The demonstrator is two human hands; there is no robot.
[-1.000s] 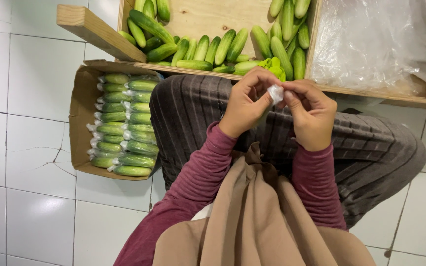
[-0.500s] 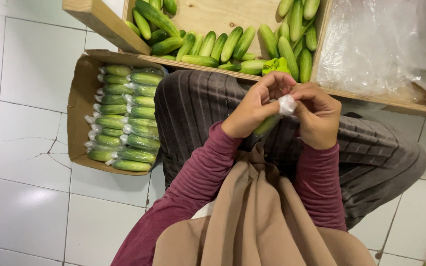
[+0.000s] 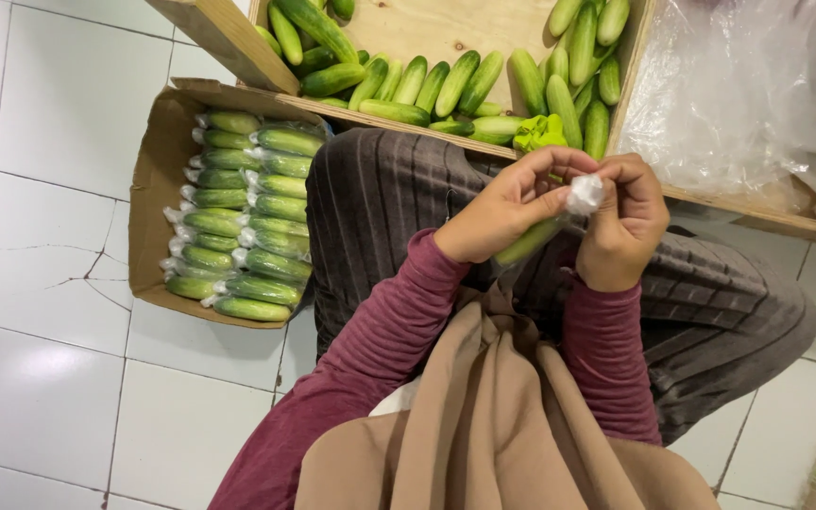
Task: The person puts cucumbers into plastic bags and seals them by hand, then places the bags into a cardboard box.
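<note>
Nearest to us, at six o'clock, hangs a tan cloth (image 3: 512, 416) between two maroon sleeves (image 3: 370, 349). Just above it, near the centre, we hold one cucumber (image 3: 528, 242) wrapped in clear film, over our lap in striped dark trousers (image 3: 710, 302). Our left hand (image 3: 507, 208) closes round the cucumber's upper part, fingers curled and pressed on it. Our right hand (image 3: 627, 227) pinches the bunched white twist of film (image 3: 585, 195) at the cucumber's top end, thumb and fingertips pressed together on it.

At nine o'clock, on the white tiled floor (image 3: 49, 189), lies one open brown cardboard box (image 3: 155, 170). In it we count about seventeen wrapped cucumbers (image 3: 266, 203), laid crosswise in two columns, each in clear film with a twisted white end; the lower layers are hidden, so the count is of the top only.

Farther off, at twelve o'clock, stands one shallow wooden crate (image 3: 436, 28) with a pale plywood floor. We count about twenty-five loose cucumbers (image 3: 455, 85) in it, unwrapped, in two heaps at the left and right. One bright yellow-green crumpled bundle (image 3: 540, 132) lies at the crate's near edge, just beyond our fingers.

At two o'clock a heap of clear plastic bags (image 3: 739, 94) fills the crate's right part; we cannot count them.
</note>
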